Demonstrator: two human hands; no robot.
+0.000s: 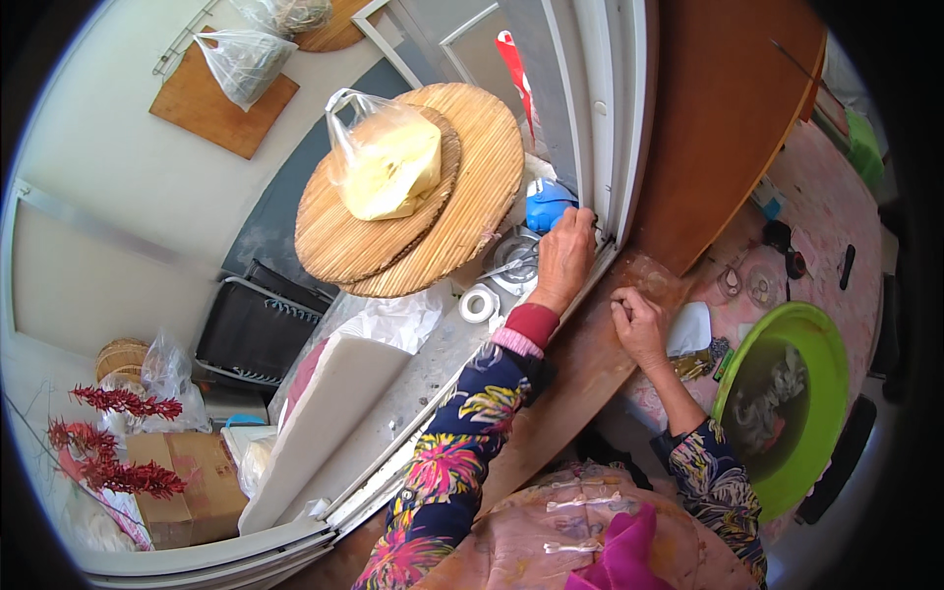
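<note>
My left hand (567, 258) reaches over the window track, fingers curled beside a blue rounded object (549, 205) on the sill. Whatever its fingertips grip is hidden against the window frame (610, 128). Just left of that wrist lie a white roll of tape (479, 304) and a round metallic dish (513, 261). My right hand (639, 324) is closed in a loose fist over the brown wooden ledge (580, 393), with nothing showing in it.
Two round woven lids (492, 147) stand beyond the sill, bearing a plastic bag with a pale yellow block (398, 177). A grey-white board (324, 423) leans at the left. On the right, a green basin (831, 344) of murky water sits on a pink-patterned surface (816, 211).
</note>
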